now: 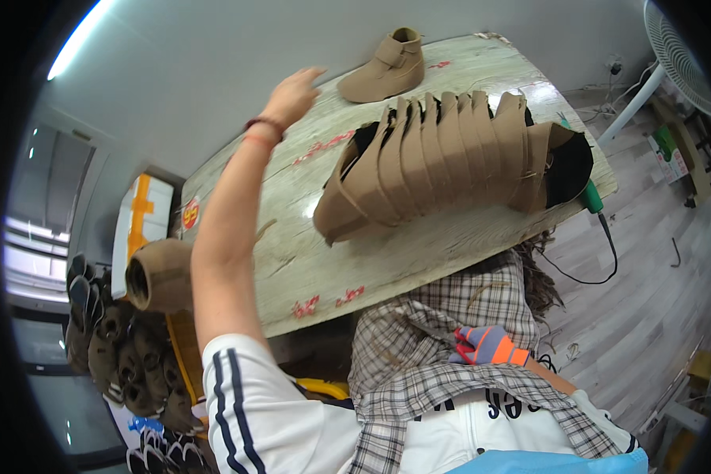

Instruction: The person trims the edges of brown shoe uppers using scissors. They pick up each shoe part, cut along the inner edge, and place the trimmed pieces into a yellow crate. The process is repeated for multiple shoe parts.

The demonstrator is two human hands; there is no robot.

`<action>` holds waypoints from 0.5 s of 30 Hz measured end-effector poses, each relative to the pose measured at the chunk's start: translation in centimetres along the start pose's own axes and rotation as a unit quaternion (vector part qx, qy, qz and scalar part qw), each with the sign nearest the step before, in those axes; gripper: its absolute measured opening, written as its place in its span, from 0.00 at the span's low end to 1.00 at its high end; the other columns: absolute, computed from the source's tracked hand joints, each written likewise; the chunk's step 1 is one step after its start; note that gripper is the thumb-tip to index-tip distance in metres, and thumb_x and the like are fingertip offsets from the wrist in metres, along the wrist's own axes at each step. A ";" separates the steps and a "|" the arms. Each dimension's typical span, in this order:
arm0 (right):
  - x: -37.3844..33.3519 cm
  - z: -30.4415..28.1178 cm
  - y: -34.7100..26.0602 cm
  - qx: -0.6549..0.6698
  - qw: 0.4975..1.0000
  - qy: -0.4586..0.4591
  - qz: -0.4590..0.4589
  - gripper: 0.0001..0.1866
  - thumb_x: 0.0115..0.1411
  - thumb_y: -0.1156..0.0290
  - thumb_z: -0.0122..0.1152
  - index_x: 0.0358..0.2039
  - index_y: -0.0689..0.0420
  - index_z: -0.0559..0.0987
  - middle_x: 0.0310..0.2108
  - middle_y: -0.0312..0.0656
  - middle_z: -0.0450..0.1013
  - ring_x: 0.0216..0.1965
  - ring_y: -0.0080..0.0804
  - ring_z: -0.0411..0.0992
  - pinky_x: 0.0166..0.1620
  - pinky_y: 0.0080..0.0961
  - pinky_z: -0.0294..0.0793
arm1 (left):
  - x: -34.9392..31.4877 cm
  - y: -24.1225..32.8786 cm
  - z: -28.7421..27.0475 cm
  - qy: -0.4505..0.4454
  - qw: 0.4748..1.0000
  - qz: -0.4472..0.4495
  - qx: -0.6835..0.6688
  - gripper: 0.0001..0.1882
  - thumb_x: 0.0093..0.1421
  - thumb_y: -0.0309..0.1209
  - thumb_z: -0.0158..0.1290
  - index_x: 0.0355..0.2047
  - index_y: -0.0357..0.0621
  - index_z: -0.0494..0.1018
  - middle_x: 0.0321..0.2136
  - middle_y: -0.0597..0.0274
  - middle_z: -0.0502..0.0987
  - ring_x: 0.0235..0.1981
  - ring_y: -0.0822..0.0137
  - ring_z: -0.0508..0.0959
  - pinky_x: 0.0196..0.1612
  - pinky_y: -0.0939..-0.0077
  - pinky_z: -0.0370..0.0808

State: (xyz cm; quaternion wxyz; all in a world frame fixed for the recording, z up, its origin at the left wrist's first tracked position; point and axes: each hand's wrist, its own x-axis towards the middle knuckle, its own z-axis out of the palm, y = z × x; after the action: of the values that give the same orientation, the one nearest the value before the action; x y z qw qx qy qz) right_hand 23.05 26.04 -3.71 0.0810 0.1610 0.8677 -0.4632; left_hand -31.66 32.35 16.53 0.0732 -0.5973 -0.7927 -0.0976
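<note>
My left hand (291,98), bare with cords around the wrist, is raised over the far left of the table (292,276). Its fingers point right, apart, toward a tan ankle boot (387,69) with a strap; a gap separates them. In my lap, my right hand (486,346) wears a grey glove with orange and red parts. Its fingers curl against a plaid apron (403,395), near a thin dark pointed thing (433,324) that I cannot make out. Between the hands lies an overlapping row of tan shoe uppers (442,166) with black lining.
A green-handled tool (591,197) with a black cord sits at the table's right edge. Left of the table are a brown boot (162,275), a taped white box (141,225) and piled dark footwear (130,355). A fan (687,55) stands at far right.
</note>
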 end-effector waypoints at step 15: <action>1.4 -1.1 1.8 -0.052 0.989 -0.137 0.020 0.17 0.55 0.67 0.61 0.44 0.57 0.74 0.32 0.45 0.77 0.32 0.33 0.77 0.33 0.25 0.76 | 12.0 -0.5 11.2 0.067 0.995 -0.075 -0.011 0.22 0.49 0.36 0.61 0.46 0.46 0.76 0.51 0.49 0.68 0.50 0.48 0.71 0.55 0.62 0.68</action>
State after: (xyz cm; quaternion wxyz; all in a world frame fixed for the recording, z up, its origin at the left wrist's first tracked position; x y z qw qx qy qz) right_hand 22.42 28.16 -4.94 0.2168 0.1092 0.8680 -0.4332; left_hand -35.43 46.12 8.41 0.1120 -0.5289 -0.8275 -0.1513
